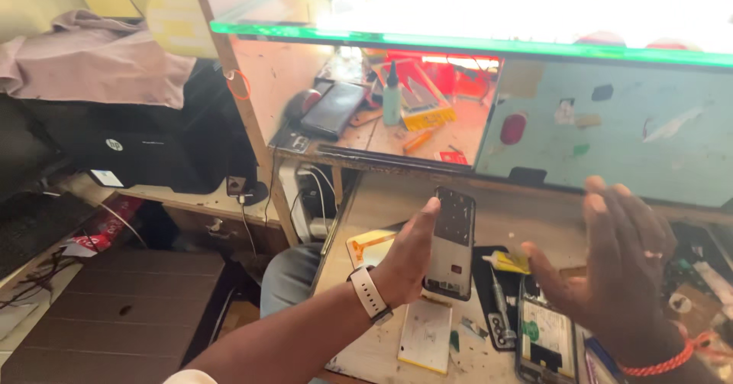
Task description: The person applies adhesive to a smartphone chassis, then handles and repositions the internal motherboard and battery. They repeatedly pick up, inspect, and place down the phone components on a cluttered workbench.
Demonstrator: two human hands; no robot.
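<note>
My left hand (408, 250) is raised above the workbench and holds a dark phone frame (452, 243) upright, the thumb on its top left corner. A white watch sits on that wrist. My right hand (611, 266) hovers to the right of the frame, fingers spread and apart from it, holding nothing; a red cord circles its wrist. Below my right hand lies an opened phone (546, 338) showing its inner parts.
On the wooden workbench (382, 346) lie a white flat panel (426, 334), a yellow card (370, 245) and small tools (500, 308). A shelf behind holds a dark phone (334, 109) and a small bottle (392, 98). A black printer (145, 151) stands at left.
</note>
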